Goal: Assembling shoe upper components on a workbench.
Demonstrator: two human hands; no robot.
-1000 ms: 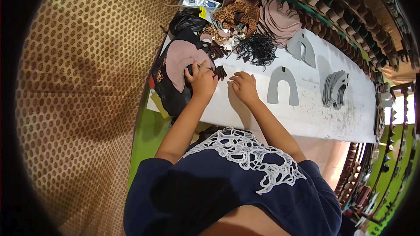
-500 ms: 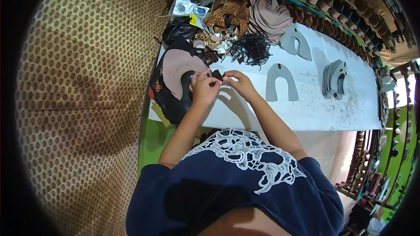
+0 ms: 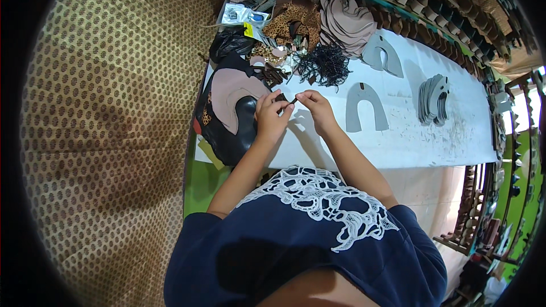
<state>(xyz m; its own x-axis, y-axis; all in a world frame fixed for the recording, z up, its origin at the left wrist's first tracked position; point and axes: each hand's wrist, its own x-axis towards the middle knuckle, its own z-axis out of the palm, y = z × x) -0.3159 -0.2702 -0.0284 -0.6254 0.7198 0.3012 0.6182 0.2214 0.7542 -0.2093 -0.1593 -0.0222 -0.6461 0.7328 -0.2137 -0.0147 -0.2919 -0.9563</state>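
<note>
Bridging two hands, a small dark strip sits across the gap

A short, dark brown strip [image 3: 295, 100] lies between the fingertips, above the white tabletop [image 3: 341, 150]. Its long axis appears to slant slightly, rising from the left-hand side toward the right. The left hand [image 3: 272, 116] pinches at the lower end, thumb against fingers; the right hand [image 3: 319, 112] grips the upper end in a narrow pinch of thumb and forefinger. Neither hand is clearly nearer, since both meet at the strip. Another dark bit shows just above the left fingers; whether it belongs to the same strip, I cannot tell.

From the hands, a loose cluster of dark strips [image 3: 274, 74] lies just beyond the left fingertips, toward the far edge. A curved pink piece [image 3: 224, 95] rests on black material [image 3: 227, 149], just left of the left hand. On the other side, a grey arch [image 3: 364, 94] lies flat near the right hand, its open end facing the wearer, and a stack of grey arches [image 3: 427, 107] sits farther right. A tangle of black lace [image 3: 325, 66] lies beyond the right fingers.
</note>
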